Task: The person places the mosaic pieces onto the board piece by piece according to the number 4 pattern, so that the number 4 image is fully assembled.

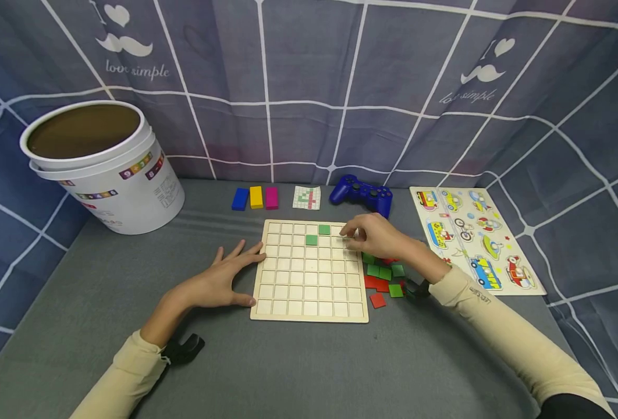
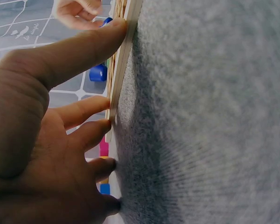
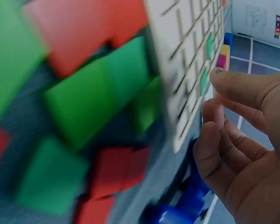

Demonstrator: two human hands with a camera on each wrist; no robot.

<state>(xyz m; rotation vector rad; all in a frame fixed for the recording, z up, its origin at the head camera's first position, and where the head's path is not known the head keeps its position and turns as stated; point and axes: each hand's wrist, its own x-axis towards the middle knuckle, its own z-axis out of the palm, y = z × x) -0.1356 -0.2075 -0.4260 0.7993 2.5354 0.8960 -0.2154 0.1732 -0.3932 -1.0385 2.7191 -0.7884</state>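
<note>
A square wooden grid board [image 1: 311, 279] lies flat on the grey table, with two green tiles [image 1: 324, 229] [image 1: 311, 240] in separate cells of its upper rows. My left hand [image 1: 217, 282] rests at the board's left edge with fingers spread; in the left wrist view its thumb [image 2: 91, 44] touches the edge. Over the board's upper right corner hovers my right hand [image 1: 374, 235], fingers loosely bent. In the right wrist view, no tile shows between the right thumb [image 3: 238, 86] and the bent fingers. Loose green tiles [image 1: 379, 272] and red tiles [image 1: 377, 300] lie beside the board's right edge.
Behind the board are blue, yellow and pink blocks [image 1: 256, 198], a small pattern card [image 1: 306, 198] and a blue game controller [image 1: 362, 195]. A white bucket [image 1: 136, 192] stands at the back left. On the right lies a vehicle picture board [image 1: 471, 241].
</note>
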